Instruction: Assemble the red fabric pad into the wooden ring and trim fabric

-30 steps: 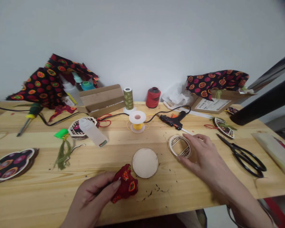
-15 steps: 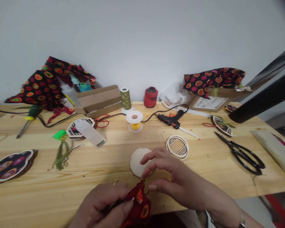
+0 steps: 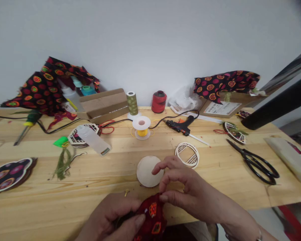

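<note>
A piece of dark red patterned fabric [image 3: 152, 214] is held low at the table's front edge. My left hand [image 3: 117, 214] grips it, thumb on top and fingers curled behind; part of the fabric is hidden below the picture. At its upper edge, my right hand [image 3: 185, 190] pinches the cloth between thumb and index finger, with the other fingers raised. Just beyond my fingers lies a pale round disc [image 3: 146, 171], partly covered by the right hand. To its right is a round wooden lattice frame [image 3: 197, 157].
Black scissors [image 3: 256, 160] and a hot glue gun [image 3: 182, 126] lie to the right. Ahead stand a yellow thread spool [image 3: 141, 124], green thread [image 3: 132, 103] and red thread [image 3: 159, 101]. A translucent bottle [image 3: 94, 140], tassel [image 3: 62, 164] and screwdriver [image 3: 27, 126] lie left.
My right thumb and index finger have closed on the fabric's upper edge, where they were apart before. The fabric and left hand have shifted slightly right.
</note>
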Motion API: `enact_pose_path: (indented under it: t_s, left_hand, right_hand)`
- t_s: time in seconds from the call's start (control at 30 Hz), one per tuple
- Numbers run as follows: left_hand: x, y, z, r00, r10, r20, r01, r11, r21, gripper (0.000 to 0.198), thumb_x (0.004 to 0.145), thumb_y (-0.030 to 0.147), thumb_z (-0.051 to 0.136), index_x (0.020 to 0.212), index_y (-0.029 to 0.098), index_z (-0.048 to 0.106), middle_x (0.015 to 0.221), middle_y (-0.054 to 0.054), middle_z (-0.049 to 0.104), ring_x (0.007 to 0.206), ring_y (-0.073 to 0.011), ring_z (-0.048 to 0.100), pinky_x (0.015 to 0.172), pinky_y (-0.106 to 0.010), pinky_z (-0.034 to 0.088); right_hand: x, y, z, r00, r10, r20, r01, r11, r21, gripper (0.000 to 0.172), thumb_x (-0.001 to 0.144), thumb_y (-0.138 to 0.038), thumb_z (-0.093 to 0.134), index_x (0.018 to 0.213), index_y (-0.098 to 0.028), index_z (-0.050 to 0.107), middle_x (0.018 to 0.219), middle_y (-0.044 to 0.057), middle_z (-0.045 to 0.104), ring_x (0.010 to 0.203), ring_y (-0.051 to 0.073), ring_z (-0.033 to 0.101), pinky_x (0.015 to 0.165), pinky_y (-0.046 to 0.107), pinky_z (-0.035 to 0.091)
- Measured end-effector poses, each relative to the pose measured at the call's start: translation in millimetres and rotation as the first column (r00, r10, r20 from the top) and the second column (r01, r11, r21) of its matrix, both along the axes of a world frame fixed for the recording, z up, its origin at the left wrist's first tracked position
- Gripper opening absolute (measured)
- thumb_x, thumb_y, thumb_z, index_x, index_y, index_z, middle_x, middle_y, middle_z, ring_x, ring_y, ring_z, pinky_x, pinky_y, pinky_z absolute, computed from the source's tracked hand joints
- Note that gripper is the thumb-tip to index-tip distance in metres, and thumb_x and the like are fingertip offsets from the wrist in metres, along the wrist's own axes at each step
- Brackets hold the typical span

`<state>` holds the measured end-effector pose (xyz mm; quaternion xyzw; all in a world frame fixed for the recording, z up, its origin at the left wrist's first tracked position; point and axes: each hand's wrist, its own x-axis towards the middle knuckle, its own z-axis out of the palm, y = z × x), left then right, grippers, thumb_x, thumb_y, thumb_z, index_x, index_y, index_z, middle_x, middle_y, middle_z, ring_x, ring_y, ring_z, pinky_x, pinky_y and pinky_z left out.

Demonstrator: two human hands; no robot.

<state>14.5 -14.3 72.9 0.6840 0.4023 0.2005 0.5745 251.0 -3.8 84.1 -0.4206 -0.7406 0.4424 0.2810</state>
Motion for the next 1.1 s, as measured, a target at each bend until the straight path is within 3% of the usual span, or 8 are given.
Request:
enact_pose_path:
  t_s: [0.1,0.23,0.33,0.5,0.6,0.77,0.97,1.1]
  left_hand:
    - [-6,1,-4.2,1.000,0.017,-0.010,-0.016,1.000,0.013,0.023,0.090,0.038,0.054,0.089,0.030,0.076,0.079,0.000,0.074,0.070,-0.0159,0.067,0.063,-0.020,0.053]
    - [-10,0,-14.6,0.977,0.211,-0.023,-0.206,0.969,0.133,0.019,0.080,0.035,0.064,0.096,0.039,0.075,0.089,0.004,0.077,0.078,-0.0174,0.072,0.068,-0.023,0.058]
    - [-7,2,-18.3,0.957,0.287,-0.042,-0.274,0.941,0.199,0.019,0.077,0.032,0.066,0.093,0.040,0.075,0.084,0.005,0.078,0.073,-0.0167,0.072,0.065,-0.022,0.058]
    - [0,11,-10.8,0.973,0.217,-0.083,-0.189,0.947,0.260,0.022,0.082,0.029,0.057,0.089,0.037,0.077,0.073,0.007,0.076,0.064,-0.0144,0.071,0.060,-0.019,0.056]
    - [0,17,-8.5,0.960,0.251,-0.127,-0.208,0.937,0.281,0.021,0.082,0.033,0.057,0.085,0.034,0.077,0.073,0.006,0.077,0.065,-0.0151,0.071,0.060,-0.019,0.055]
    - [0,34,-12.1,0.900,0.318,-0.299,-0.235,0.930,0.281,0.025,0.079,0.042,0.055,0.075,0.027,0.075,0.070,0.003,0.076,0.064,-0.0177,0.069,0.058,-0.023,0.051]
    - [3,54,-12.4,0.808,0.238,-0.538,-0.085,0.952,0.293,0.034,0.082,0.042,0.043,0.072,0.024,0.071,0.064,0.001,0.070,0.062,-0.0181,0.062,0.059,-0.028,0.041]
    - [6,61,-12.1,0.759,0.234,-0.608,-0.056,0.953,0.296,0.034,0.084,0.040,0.042,0.070,0.022,0.067,0.065,0.000,0.068,0.063,-0.0181,0.060,0.061,-0.029,0.038]
  right_hand:
    - [3,2,-3.3,1.000,-0.002,-0.013,0.002,1.000,0.004,0.006,0.084,-0.024,0.071,0.083,-0.023,0.065,0.118,-0.001,0.059,0.118,0.017,0.048,0.104,0.036,0.037]
    - [3,5,-6.2,0.999,-0.054,-0.005,0.054,0.998,-0.012,0.007,0.084,-0.020,0.071,0.080,-0.022,0.065,0.115,-0.001,0.060,0.115,0.016,0.048,0.104,0.037,0.035]
    - [2,9,-9.0,0.993,-0.118,0.004,0.118,0.991,-0.055,0.011,0.082,-0.015,0.071,0.075,-0.021,0.065,0.110,0.000,0.061,0.112,0.018,0.050,0.100,0.038,0.036]
    - [0,13,-11.6,0.981,-0.190,0.045,0.192,0.979,-0.063,0.012,0.080,-0.012,0.071,0.072,-0.020,0.065,0.105,0.003,0.062,0.107,0.020,0.052,0.096,0.042,0.038]
    - [-3,16,-9.6,0.974,-0.210,0.087,0.212,0.977,-0.017,0.012,0.079,-0.012,0.070,0.071,-0.020,0.066,0.103,0.003,0.062,0.105,0.021,0.051,0.095,0.043,0.038]
    - [-10,31,-11.4,0.931,-0.276,0.239,0.260,0.961,0.095,0.013,0.076,-0.009,0.072,0.068,-0.019,0.067,0.097,0.005,0.063,0.102,0.023,0.049,0.092,0.042,0.041]
    - [-15,50,-16.8,0.885,-0.288,0.365,0.235,0.954,0.184,0.012,0.076,-0.008,0.070,0.067,-0.017,0.068,0.094,0.006,0.065,0.100,0.024,0.046,0.089,0.039,0.044]
    - [-19,56,-13.3,0.867,-0.288,0.408,0.228,0.955,0.189,0.014,0.075,-0.008,0.070,0.064,-0.017,0.069,0.092,0.008,0.066,0.099,0.025,0.046,0.089,0.040,0.044]
